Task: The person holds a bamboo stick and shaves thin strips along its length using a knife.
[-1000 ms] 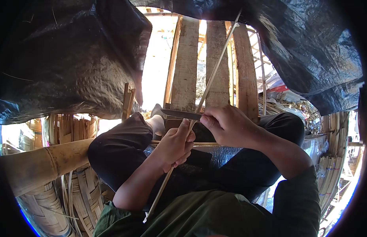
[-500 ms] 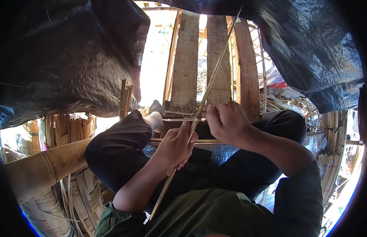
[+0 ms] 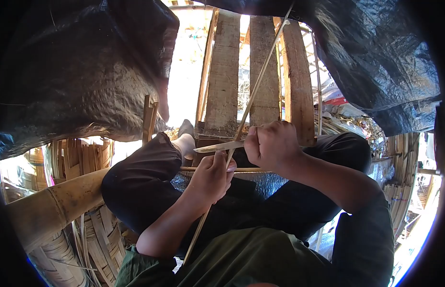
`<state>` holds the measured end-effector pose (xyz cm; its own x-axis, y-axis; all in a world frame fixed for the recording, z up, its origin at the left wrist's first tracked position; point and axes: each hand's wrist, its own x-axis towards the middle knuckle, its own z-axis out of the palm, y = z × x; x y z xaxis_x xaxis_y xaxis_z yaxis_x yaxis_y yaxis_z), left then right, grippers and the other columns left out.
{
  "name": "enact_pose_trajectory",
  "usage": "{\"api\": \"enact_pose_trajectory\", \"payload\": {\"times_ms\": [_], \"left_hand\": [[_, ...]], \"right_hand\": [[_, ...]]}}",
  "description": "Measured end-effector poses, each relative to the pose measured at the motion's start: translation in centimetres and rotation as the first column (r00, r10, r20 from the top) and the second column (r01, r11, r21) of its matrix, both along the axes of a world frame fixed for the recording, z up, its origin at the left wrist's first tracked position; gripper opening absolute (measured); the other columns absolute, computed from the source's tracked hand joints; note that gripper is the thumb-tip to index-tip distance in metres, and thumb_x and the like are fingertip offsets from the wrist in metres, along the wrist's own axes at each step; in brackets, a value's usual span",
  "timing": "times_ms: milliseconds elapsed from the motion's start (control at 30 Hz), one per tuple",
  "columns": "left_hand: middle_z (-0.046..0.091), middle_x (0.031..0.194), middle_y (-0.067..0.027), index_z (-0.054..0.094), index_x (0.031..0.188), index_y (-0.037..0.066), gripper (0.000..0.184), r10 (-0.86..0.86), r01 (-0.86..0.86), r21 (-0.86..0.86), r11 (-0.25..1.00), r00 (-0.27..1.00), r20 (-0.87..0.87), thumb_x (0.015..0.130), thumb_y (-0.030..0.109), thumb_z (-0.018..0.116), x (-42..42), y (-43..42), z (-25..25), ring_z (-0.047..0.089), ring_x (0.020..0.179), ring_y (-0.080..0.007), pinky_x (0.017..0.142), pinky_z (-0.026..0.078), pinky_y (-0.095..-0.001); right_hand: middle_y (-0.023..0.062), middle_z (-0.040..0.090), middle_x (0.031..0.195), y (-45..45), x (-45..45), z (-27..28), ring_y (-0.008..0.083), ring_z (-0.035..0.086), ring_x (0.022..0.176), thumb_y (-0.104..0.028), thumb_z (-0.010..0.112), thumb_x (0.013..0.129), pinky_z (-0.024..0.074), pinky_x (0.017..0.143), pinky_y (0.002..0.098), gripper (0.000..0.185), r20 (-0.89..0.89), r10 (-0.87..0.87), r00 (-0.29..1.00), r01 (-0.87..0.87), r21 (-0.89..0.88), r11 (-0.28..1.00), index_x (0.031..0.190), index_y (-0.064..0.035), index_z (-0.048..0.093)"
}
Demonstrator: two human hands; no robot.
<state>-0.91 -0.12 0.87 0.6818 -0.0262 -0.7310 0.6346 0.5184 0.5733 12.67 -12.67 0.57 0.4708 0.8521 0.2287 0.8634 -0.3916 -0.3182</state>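
A long, thin bamboo strip (image 3: pixel 259 76) runs slantwise from the top of the view down past my lap. My left hand (image 3: pixel 210 179) is closed around its lower part, thumb up near the blade. In my right hand (image 3: pixel 274 146) is a knife (image 3: pixel 219 147), gripped in a fist; the handle is hidden by the fingers. The blade points left and lies across the strip just above my left thumb. Whether its edge is cutting in, I cannot tell.
Upright wooden planks (image 3: pixel 222 71) stand in front of me. Dark plastic sheeting (image 3: pixel 88 71) hangs on both sides. A thick bamboo pole (image 3: pixel 59 203) reaches my knee at left, above woven bamboo (image 3: pixel 100 234). My bare foot (image 3: pixel 185 141) rests near the planks.
The knife blade has turned so its flat side shows more, and its tip sits slightly lower. The joint-like bump on the strip by the blade no longer shows. Both hands have shifted slightly.
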Motion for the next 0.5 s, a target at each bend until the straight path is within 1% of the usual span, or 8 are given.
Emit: {"api": "enact_pose_trajectory", "payload": {"times_ms": [100, 133, 200, 233, 300, 333, 467, 500], "left_hand": [[0.035, 0.051, 0.002, 0.041, 0.071, 0.01, 0.048, 0.021, -0.021, 0.043, 0.999, 1.0, 0.005, 0.104, 0.04, 0.023, 0.0, -0.2, -0.5, 0.03, 0.034, -0.008, 0.031, 0.024, -0.0249], [0.035, 0.051, 0.0017, 0.041, 0.071, 0.01, 0.049, 0.037, -0.037, 0.052, 0.998, 0.999, 0.013, 0.104, 0.042, 0.023, 0.0, -0.3, -0.7, 0.03, 0.034, -0.0079, 0.031, 0.024, -0.0248], [0.036, 0.051, 0.0014, 0.041, 0.07, 0.01, 0.05, 0.051, -0.052, 0.063, 0.997, 0.998, 0.023, 0.103, 0.043, 0.023, 0.0, -0.6, -0.6, 0.03, 0.034, -0.0079, 0.031, 0.024, -0.0247], [0.036, 0.051, 0.0011, 0.041, 0.07, 0.01, 0.051, 0.016, -0.017, 0.06, 0.998, 1.0, 0.025, 0.103, 0.044, 0.023, 0.0, -0.8, -0.2, 0.03, 0.034, -0.0081, 0.03, 0.024, -0.0249], [0.036, 0.05, 0.0008, 0.041, 0.07, 0.01, 0.052, -0.028, 0.026, 0.058, 0.998, 0.999, 0.029, 0.103, 0.044, 0.023, -0.1, -1.1, -0.1, 0.03, 0.033, -0.0084, 0.029, 0.025, -0.025], [0.035, 0.05, 0.0007, 0.041, 0.07, 0.009, 0.052, -0.04, 0.036, 0.076, 0.996, 0.998, 0.047, 0.103, 0.045, 0.023, -0.2, -1.0, -0.6, 0.03, 0.032, -0.0086, 0.028, 0.025, -0.0253], [0.035, 0.049, 0.0005, 0.041, 0.07, 0.009, 0.052, -0.024, 0.019, 0.076, 0.997, 0.998, 0.063, 0.103, 0.045, 0.023, -0.1, -0.5, -0.6, 0.03, 0.03, -0.0091, 0.026, 0.025, -0.0262], [0.035, 0.049, 0.0005, 0.041, 0.07, 0.009, 0.052, -0.024, 0.019, 0.076, 0.997, 0.998, 0.061, 0.103, 0.045, 0.023, -0.2, -0.5, -0.3, 0.03, 0.03, -0.0091, 0.026, 0.025, -0.0262]], "right_hand": [[0.0155, 0.047, 0.042, 0.0, 0.0, 0.4, 0.0327, 0.054, 0.038, -0.013, 0.052, 0.081, 0.0463, 0.04, 0.0414, 0.036, -0.07, -0.013, 0.997, 0.008, -0.069, 0.998, 0.046, -0.0048, 0.048], [0.0155, 0.047, 0.042, 0.0, 0.2, 0.2, 0.0327, 0.054, 0.038, -0.013, 0.052, 0.081, 0.0463, 0.04, 0.0414, 0.036, -0.071, -0.014, 0.997, 0.009, -0.067, 0.998, 0.046, -0.0048, 0.048], [0.0169, 0.05, 0.044, 0.3, 1.1, -0.3, 0.0345, 0.055, 0.04, -0.015, 0.051, 0.082, 0.0485, 0.043, 0.0429, 0.037, 0.003, -0.17, 0.985, 0.17, -0.099, 0.981, 0.047, -0.0039, 0.05], [0.0169, 0.05, 0.044, 0.5, 2.0, -0.2, 0.0345, 0.055, 0.04, -0.015, 0.051, 0.082, 0.0485, 0.043, 0.0429, 0.037, 0.003, -0.174, 0.985, 0.173, -0.096, 0.98, 0.047, -0.0039, 0.05], [0.0192, 0.054, 0.048, 0.2, 4.0, 0.1, 0.0368, 0.058, 0.044, -0.017, 0.051, 0.084, 0.0505, 0.046, 0.0448, 0.037, 0.092, -0.178, 0.98, 0.183, -0.049, 0.982, 0.05, -0.0026, 0.054], [0.0214, 0.055, 0.049, 0.2, 4.1, 0.2, 0.0388, 0.059, 0.047, -0.017, 0.05, 0.085, 0.0512, 0.048, 0.0465, 0.038, 0.05, -0.177, 0.983, 0.18, -0.079, 0.98, 0.051, -0.0013, 0.056], [0.0204, 0.053, 0.047, 0.4, 1.7, 0.6, 0.038, 0.058, 0.045, -0.016, 0.051, 0.084, 0.0507, 0.048, 0.0461, 0.037, -0.002, -0.235, 0.972, 0.234, -0.075, 0.969, 0.05, -0.0016, 0.055], [0.0182, 0.052, 0.045, 0.0, 0.4, 0.9, 0.035, 0.058, 0.042, -0.018, 0.051, 0.084, 0.0502, 0.045, 0.0444, 0.037, -0.097, -0.193, 0.976, 0.182, -0.107, 0.977, 0.05, -0.003, 0.054]]}}
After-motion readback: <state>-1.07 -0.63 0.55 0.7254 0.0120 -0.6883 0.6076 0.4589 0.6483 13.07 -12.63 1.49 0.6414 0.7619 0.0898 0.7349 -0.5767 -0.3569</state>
